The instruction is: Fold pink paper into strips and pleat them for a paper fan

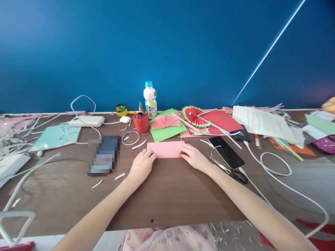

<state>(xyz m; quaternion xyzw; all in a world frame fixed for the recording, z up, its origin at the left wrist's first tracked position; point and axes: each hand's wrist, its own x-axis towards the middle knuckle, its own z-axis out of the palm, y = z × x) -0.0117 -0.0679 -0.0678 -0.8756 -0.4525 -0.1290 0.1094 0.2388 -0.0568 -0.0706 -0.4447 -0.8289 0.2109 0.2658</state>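
Note:
A pink rectangle of paper [167, 150] lies on the brown table in front of me, its long side running left to right. My left hand [143, 163] has its fingers closed at the paper's lower left corner. At the right end, my right hand [194, 157] pinches the edge between thumb and fingers. Just behind the paper is a green sheet [157, 135] with a pink pleated paper fan [165, 122] on it. A round red pleated paper fan with a green rim [195, 116] sits farther right.
Scissors [237, 173] and a black phone [227, 152] lie right of my right hand. To the left are a blurred dark device [104, 155], a bracelet-like ring [131, 138] and paper scraps. A bottle [150, 99] and red container [140, 122] stand behind. White cables [288, 184] cross both sides.

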